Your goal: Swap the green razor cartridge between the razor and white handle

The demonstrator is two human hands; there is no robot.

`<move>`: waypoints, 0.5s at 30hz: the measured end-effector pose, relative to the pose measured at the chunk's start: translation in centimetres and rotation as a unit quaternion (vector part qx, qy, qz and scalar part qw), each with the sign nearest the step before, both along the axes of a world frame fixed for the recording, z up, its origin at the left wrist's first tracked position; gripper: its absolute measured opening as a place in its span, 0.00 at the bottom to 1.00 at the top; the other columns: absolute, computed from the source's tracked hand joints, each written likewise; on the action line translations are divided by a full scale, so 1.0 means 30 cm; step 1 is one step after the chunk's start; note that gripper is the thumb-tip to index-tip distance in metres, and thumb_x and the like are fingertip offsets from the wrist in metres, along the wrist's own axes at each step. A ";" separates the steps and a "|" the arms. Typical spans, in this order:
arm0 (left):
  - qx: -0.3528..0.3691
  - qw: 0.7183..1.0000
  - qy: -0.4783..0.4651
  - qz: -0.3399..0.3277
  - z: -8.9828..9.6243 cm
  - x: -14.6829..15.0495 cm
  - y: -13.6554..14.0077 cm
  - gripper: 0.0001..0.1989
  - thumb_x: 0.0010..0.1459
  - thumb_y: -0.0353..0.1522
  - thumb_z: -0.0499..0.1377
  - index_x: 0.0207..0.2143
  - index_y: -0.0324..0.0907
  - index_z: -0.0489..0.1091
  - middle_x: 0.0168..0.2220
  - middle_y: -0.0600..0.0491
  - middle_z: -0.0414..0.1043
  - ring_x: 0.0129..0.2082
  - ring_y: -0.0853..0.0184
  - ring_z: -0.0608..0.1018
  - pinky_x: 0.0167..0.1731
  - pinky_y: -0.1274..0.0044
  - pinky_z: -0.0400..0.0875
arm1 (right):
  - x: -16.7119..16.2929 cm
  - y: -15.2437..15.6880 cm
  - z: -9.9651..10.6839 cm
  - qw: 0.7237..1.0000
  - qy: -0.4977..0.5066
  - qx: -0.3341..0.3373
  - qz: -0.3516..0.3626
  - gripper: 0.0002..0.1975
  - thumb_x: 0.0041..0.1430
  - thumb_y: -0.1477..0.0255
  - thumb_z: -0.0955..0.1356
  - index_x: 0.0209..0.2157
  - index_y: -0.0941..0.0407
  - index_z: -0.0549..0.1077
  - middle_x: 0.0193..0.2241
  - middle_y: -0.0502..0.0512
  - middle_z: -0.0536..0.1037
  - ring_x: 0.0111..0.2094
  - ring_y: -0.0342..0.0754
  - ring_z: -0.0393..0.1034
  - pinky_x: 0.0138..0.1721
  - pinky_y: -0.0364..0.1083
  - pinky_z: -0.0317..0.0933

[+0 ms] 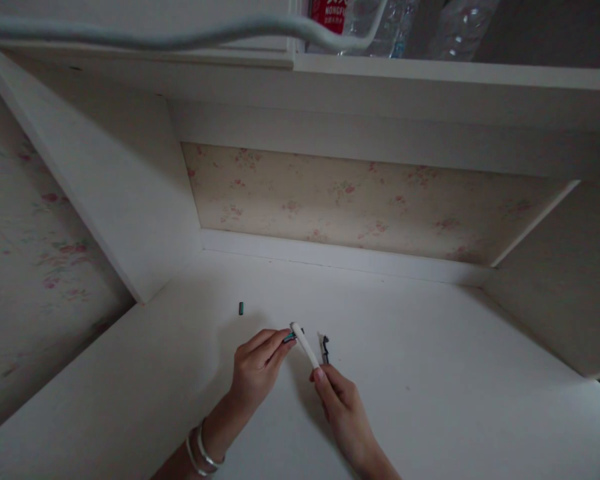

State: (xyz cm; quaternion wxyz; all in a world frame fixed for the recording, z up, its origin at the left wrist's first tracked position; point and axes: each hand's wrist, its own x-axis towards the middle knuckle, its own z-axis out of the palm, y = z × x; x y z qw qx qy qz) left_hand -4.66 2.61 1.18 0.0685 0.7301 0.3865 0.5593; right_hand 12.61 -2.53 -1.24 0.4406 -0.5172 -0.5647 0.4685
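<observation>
My left hand (pixel 257 363) is closed, thumb and fingers pinching a small dark piece with a teal-green stripe (pixel 289 337). That piece meets the top end of a slim white stick-shaped handle (pixel 306 347), though the exact contact is too small to make out. Around the handle's lower end, the fingers of my right hand (pixel 344 405) are wrapped. A thin black object with a bent top (pixel 325 348) is just beyond my right hand. Farther back on the left, a small dark green block (pixel 241 308) lies on the white desk (pixel 430 360).
White side panels (pixel 115 167) and a low back strip (pixel 340 257) border the desk. Above it runs a shelf (pixel 430 93) with clear plastic bottles (pixel 463 30) and a red label (pixel 329 15). A pale cable or tube (pixel 155 37) crosses the top.
</observation>
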 end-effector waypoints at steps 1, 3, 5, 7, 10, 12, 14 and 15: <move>0.001 1.000 -0.001 0.004 0.001 -0.003 0.001 0.10 0.56 0.26 0.59 0.41 0.42 0.74 0.33 0.52 0.77 0.30 0.71 0.78 0.31 0.83 0.73 | 0.000 0.000 0.001 1.000 -0.003 0.000 0.002 0.20 0.63 0.56 0.60 0.29 0.57 0.69 0.18 0.44 0.56 0.19 0.39 0.49 0.18 0.39 0.41; 0.007 1.000 -0.004 0.013 0.003 -0.009 0.004 0.10 0.56 0.26 0.59 0.41 0.42 0.73 0.33 0.52 0.76 0.31 0.71 0.78 0.32 0.82 0.73 | 0.000 -0.001 0.003 1.000 -0.010 0.000 0.008 0.20 0.63 0.56 0.60 0.29 0.57 0.69 0.18 0.44 0.56 0.20 0.40 0.49 0.18 0.40 0.41; 0.013 1.000 -0.006 0.017 0.005 -0.013 0.006 0.10 0.56 0.25 0.60 0.42 0.41 0.73 0.33 0.52 0.76 0.31 0.71 0.78 0.33 0.82 0.73 | -0.001 -0.001 0.006 1.000 -0.015 -0.002 0.014 0.20 0.63 0.56 0.60 0.28 0.57 0.69 0.19 0.45 0.56 0.20 0.40 0.49 0.19 0.40 0.42; 0.016 1.000 -0.007 0.009 0.005 -0.012 0.005 0.11 0.56 0.25 0.59 0.42 0.41 0.73 0.33 0.51 0.76 0.31 0.71 0.78 0.33 0.82 0.73 | -0.002 -0.002 0.011 1.000 -0.017 -0.008 0.016 0.20 0.63 0.55 0.60 0.29 0.57 0.69 0.19 0.45 0.56 0.20 0.40 0.50 0.19 0.40 0.42; 0.027 0.999 -0.004 -0.020 0.002 -0.006 0.003 0.12 0.56 0.24 0.59 0.42 0.41 0.73 0.33 0.52 0.76 0.31 0.71 0.78 0.32 0.83 0.73 | -0.005 -0.005 0.017 1.000 -0.022 -0.009 0.015 0.21 0.62 0.54 0.59 0.29 0.58 0.68 0.19 0.45 0.56 0.20 0.40 0.49 0.19 0.40 0.42; 0.037 0.999 -0.004 -0.027 0.001 -0.003 0.003 0.12 0.56 0.24 0.59 0.42 0.41 0.73 0.32 0.52 0.76 0.31 0.72 0.78 0.31 0.83 0.73 | -0.005 -0.010 0.019 1.000 -0.026 -0.009 0.014 0.22 0.62 0.54 0.59 0.28 0.58 0.69 0.19 0.45 0.56 0.20 0.40 0.49 0.19 0.40 0.42; 0.039 0.999 -0.003 -0.013 0.001 -0.005 0.006 0.11 0.56 0.24 0.59 0.42 0.41 0.73 0.32 0.52 0.76 0.30 0.72 0.78 0.31 0.83 0.74 | -0.004 -0.016 0.016 0.999 -0.028 -0.012 0.016 0.22 0.62 0.54 0.59 0.28 0.58 0.69 0.19 0.45 0.56 0.20 0.41 0.49 0.20 0.40 0.42; 0.037 0.999 -0.003 -0.003 0.001 -0.007 0.007 0.11 0.56 0.25 0.59 0.42 0.41 0.73 0.32 0.52 0.76 0.30 0.72 0.78 0.31 0.82 0.74 | -0.004 -0.018 0.012 0.999 -0.028 -0.014 0.016 0.22 0.62 0.54 0.59 0.29 0.58 0.69 0.19 0.45 0.55 0.21 0.41 0.49 0.20 0.40 0.42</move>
